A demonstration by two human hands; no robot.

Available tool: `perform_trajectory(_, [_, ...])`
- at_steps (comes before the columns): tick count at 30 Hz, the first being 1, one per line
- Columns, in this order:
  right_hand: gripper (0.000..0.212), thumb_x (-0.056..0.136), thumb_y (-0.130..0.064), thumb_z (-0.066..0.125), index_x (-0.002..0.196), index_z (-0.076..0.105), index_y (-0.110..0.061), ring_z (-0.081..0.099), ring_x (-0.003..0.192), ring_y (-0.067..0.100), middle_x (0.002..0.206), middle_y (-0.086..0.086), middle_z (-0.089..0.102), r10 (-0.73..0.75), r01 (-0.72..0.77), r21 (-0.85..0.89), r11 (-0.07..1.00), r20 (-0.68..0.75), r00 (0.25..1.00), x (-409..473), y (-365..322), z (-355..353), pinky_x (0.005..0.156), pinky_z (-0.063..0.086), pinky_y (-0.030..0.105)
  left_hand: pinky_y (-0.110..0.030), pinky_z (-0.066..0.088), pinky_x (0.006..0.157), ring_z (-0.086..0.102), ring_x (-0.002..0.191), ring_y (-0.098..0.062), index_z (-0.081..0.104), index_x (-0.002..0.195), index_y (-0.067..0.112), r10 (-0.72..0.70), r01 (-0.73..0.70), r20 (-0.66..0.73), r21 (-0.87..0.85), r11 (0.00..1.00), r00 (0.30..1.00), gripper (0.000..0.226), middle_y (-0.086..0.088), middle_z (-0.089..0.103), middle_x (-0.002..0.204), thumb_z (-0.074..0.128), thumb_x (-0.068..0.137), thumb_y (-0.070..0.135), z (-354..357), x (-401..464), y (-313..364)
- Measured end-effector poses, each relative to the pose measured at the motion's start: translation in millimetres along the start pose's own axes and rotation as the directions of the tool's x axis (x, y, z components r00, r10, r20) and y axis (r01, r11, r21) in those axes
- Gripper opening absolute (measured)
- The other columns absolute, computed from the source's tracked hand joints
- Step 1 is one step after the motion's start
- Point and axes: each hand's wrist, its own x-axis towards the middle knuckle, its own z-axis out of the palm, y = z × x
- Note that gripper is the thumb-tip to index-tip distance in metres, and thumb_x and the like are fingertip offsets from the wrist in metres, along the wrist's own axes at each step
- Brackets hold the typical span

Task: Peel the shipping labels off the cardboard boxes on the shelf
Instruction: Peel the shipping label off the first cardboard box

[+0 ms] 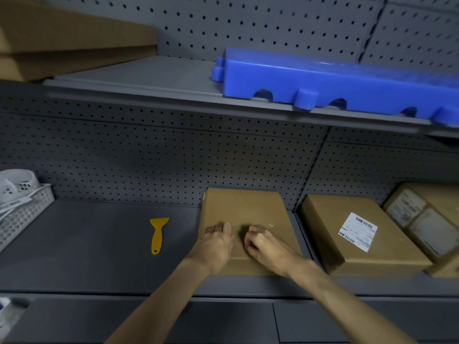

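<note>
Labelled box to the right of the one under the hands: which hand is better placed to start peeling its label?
Probably the right hand. It rests nearest the labelled box, whose white label faces up; the left hand would have to cross over.

Bare box (244, 214) beside labelled box (357, 234)

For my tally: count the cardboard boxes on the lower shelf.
3: one box under both hands, a labelled box to its right, and a third box at the far right, cut by the frame edge; more may sit beyond.
</note>
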Motion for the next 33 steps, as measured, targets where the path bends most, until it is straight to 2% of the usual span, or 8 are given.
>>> perform_trajectory(4, [0.015,0.095,-0.016,0.05,0.092,0.061,-0.007,0.05,0.102,0.022,0.106,0.008,0.054,-0.007,0.007,-0.007,1.0,0.018,1.0,0.2,-0.6,-0.6,0.092,0.043,0.034,-0.029,0.034,0.066,0.043,0.08,-0.016,0.031,0.092,0.021,-0.007,0.007,0.007,0.001,1.0,1.0,0.015,-0.007,0.057,0.1,0.028,0.103,0.03,-0.8,0.7,-0.6])
perform_trajectory(7, [0.015,0.095,-0.015,0.05,0.093,0.061,-0.005,0.05,0.104,0.025,0.107,0.01,0.055,0.012,-0.012,-0.025,1.0,-0.001,1.0,2.6,1.5,-2.4,0.093,0.043,0.036,-0.029,0.035,0.067,0.046,0.084,-0.018,0.031,0.092,0.02,-0.01,0.01,0.015,-0.002,1.0,1.0,0.015,-0.007,0.056,0.1,0.027,0.103,0.029,-1.4,-0.2,0.1])
perform_trajectory(11, [0.014,0.095,-0.015,0.05,0.092,0.061,-0.007,0.051,0.1,0.022,0.106,0.008,0.054,-0.035,0.035,-0.001,0.999,0.031,0.999,-0.7,-4.5,1.1,0.09,0.044,0.035,-0.029,0.034,0.065,0.044,0.077,-0.014,0.031,0.093,0.022,-0.02,0.021,0.023,-0.033,0.999,1.0,0.014,-0.001,0.051,0.091,0.027,0.103,0.03,-2.2,0.0,-0.2])
perform_trajectory(18, [0.014,0.095,-0.013,0.052,0.09,0.063,-0.006,0.054,0.101,0.023,0.103,0.007,0.056,0.134,-0.13,0.057,0.99,-0.067,0.989,4.0,18.4,-9.9,0.087,0.038,0.024,-0.03,0.035,0.066,0.046,0.082,-0.018,0.036,0.097,0.017,-0.025,0.025,0.024,0.003,1.0,0.999,0.016,-0.006,0.056,0.097,0.027,0.103,0.028,0.3,1.4,-2.4])
perform_trajectory(23, [0.011,0.094,-0.016,0.053,0.088,0.061,-0.011,0.051,0.098,0.018,0.101,0.001,0.052,-0.005,0.003,0.07,0.998,0.023,1.0,0.5,0.8,1.8,0.088,0.044,0.03,-0.028,0.033,0.064,0.042,0.073,-0.014,0.034,0.095,0.019,-0.016,0.016,0.03,-0.008,1.0,0.999,0.014,0.0,0.051,0.089,0.027,0.103,0.028,-3.4,1.3,-0.2])
perform_trajectory(26, [0.012,0.094,-0.016,0.051,0.088,0.06,-0.01,0.052,0.101,0.022,0.101,0.005,0.054,0.012,-0.012,0.028,1.0,-0.01,1.0,4.1,8.0,-0.6,0.091,0.044,0.034,-0.029,0.033,0.065,0.044,0.077,-0.016,0.035,0.096,0.018,-0.021,0.021,0.027,-0.005,1.0,0.999,0.015,-0.005,0.055,0.094,0.027,0.103,0.028,-4.2,0.8,1.4])
perform_trajectory(29, [0.012,0.094,-0.015,0.051,0.089,0.06,-0.009,0.05,0.101,0.02,0.104,0.005,0.053,-0.015,0.015,0.014,1.0,0.018,1.0,3.2,3.7,-0.5,0.092,0.042,0.031,-0.029,0.036,0.067,0.051,0.085,-0.02,0.038,0.099,0.016,-0.025,0.026,0.027,0.0,1.0,0.999,0.017,-0.007,0.057,0.099,0.027,0.103,0.028,-3.1,1.2,0.6])
perform_trajectory(33, [0.011,0.094,-0.015,0.052,0.088,0.06,-0.009,0.051,0.1,0.02,0.102,0.005,0.054,-0.011,0.01,0.022,1.0,0.025,1.0,4.3,5.3,-2.8,0.091,0.043,0.033,-0.028,0.035,0.065,0.045,0.077,-0.015,0.033,0.095,0.02,-0.01,0.01,0.017,0.006,1.0,1.0,0.013,-0.004,0.057,0.095,0.027,0.103,0.028,-3.0,1.0,0.4])
